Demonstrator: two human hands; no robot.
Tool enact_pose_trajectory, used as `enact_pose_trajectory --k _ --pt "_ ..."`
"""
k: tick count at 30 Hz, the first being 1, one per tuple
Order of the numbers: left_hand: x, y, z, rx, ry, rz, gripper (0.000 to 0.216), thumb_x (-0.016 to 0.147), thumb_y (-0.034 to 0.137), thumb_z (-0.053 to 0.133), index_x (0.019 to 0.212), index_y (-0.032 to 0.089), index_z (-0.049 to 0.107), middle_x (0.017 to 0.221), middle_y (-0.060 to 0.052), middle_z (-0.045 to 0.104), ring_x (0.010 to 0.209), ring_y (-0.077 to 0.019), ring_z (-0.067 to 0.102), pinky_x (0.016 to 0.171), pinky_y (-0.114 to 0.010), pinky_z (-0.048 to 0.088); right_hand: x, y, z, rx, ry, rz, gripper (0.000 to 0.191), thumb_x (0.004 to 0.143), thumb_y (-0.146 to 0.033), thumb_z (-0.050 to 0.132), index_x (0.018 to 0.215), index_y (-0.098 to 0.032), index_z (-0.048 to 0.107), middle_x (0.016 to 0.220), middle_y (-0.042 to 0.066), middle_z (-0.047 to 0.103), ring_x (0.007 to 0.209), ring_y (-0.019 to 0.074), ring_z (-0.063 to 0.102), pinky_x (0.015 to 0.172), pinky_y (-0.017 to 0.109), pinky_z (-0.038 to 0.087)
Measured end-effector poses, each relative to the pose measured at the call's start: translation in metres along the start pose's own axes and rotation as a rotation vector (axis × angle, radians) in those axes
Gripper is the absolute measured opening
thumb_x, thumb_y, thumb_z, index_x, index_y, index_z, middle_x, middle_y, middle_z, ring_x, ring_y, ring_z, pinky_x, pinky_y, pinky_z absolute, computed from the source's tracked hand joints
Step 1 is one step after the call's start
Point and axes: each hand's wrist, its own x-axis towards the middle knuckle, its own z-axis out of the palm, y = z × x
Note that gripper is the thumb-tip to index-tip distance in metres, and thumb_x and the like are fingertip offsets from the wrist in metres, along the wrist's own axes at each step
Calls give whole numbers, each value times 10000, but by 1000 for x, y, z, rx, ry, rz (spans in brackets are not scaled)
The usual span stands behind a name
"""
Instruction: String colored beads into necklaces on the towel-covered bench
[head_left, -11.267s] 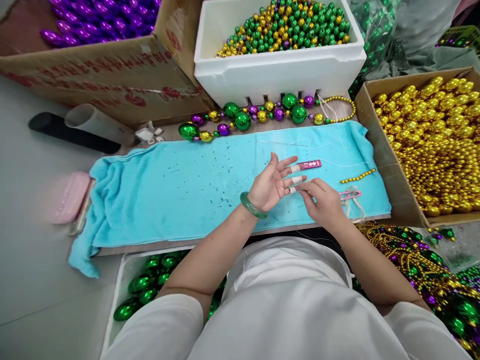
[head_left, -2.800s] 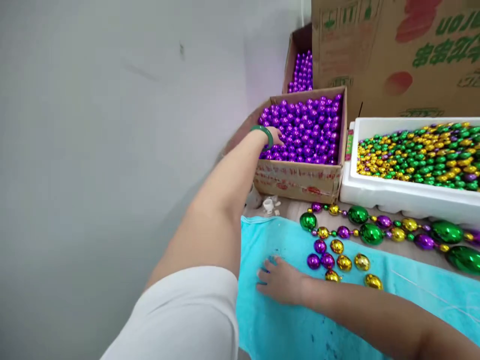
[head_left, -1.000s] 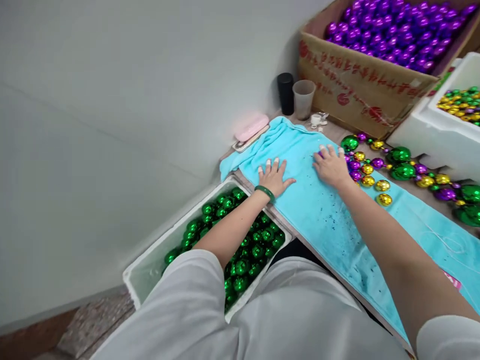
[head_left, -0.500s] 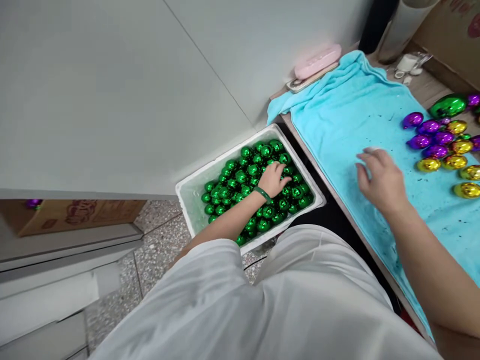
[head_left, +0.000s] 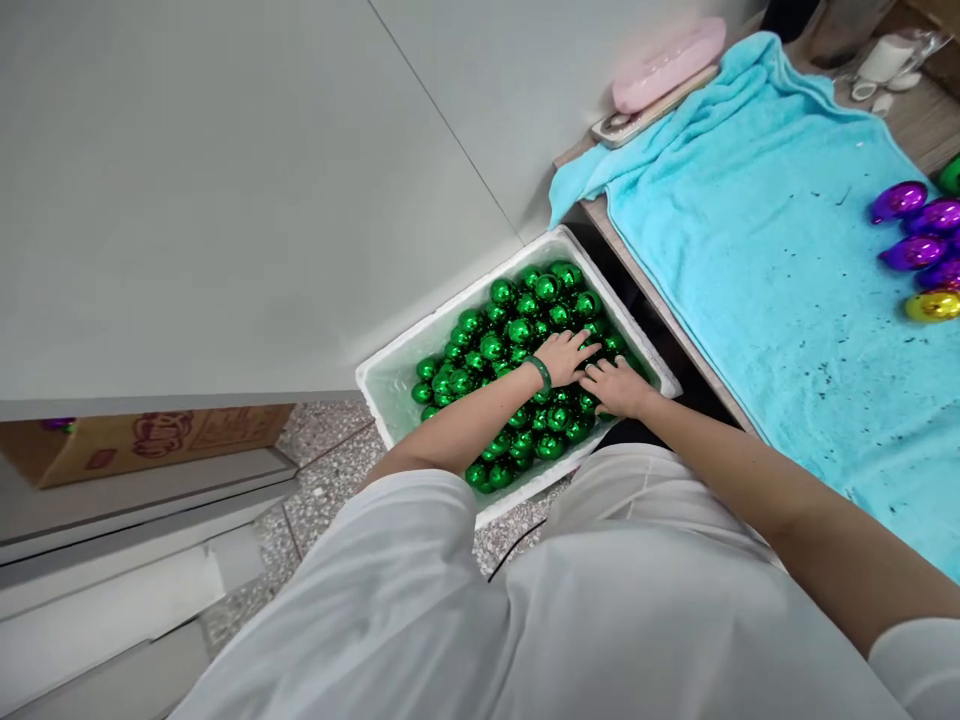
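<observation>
Shiny green ball ornaments [head_left: 491, 346] fill much of a white foam box [head_left: 397, 345] in front of me. My left hand [head_left: 566, 357], a green bangle on its wrist, rests over the balls with its fingers spread. Close beside it, my right hand [head_left: 616, 388] lies on the balls near the box's right side, fingers stretched out. The two hands' fingertips nearly meet. Neither hand shows a ball in its grasp, though the undersides of both are hidden.
A light blue towel [head_left: 750, 220] covers the table on the right. Purple ornaments [head_left: 900, 201] and a yellow ornament [head_left: 932, 306] lie at its far side. A pink case [head_left: 669, 66] stands by the grey panel [head_left: 225, 200]. An open cardboard box [head_left: 165, 435] is at left.
My right hand has come left from above the towel down into the foam box. My left hand stays on the green balls, shifted slightly. The view has turned a little to the left.
</observation>
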Motion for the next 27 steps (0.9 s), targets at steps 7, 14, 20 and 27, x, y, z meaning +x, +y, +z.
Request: enact_pose_trajectory --k 7,14,20,27 --pt "-21 -23 10 -35 -51 296 668 732 343 649 1372 340 459 1555 -62 267 1183 -361 440 968 -493 355 8 -5 11 2 -153 -241 562 789 -378 674 1308 -258 494 1264 108 557 1073 298 555 855 431 448" --pt "-12 -25 18 -96 -175 184 776 713 178 603 1432 341 362 1599 -72 95 1030 -298 573 837 -429 493 0 -2 -3 124 -170 -76 494 782 -280 661 1254 -199 539 1177 127 606 972 271 633 835 392 469" --pt "-11 -22 32 -325 26 72 737 762 170 557 1456 214 312 1547 -189 128 1205 -326 519 940 -424 485 -35 12 -33 715 96 386 593 784 -371 663 1320 -183 493 1291 121 574 1120 247 584 934 373 470" --pt "-15 -21 4 -522 134 -103 634 804 194 518 1415 240 353 1500 -133 253 878 -166 658 835 -360 553 -46 12 -69 1508 372 560 591 685 -428 716 1204 -200 550 1045 48 670 755 163 628 721 344 537"
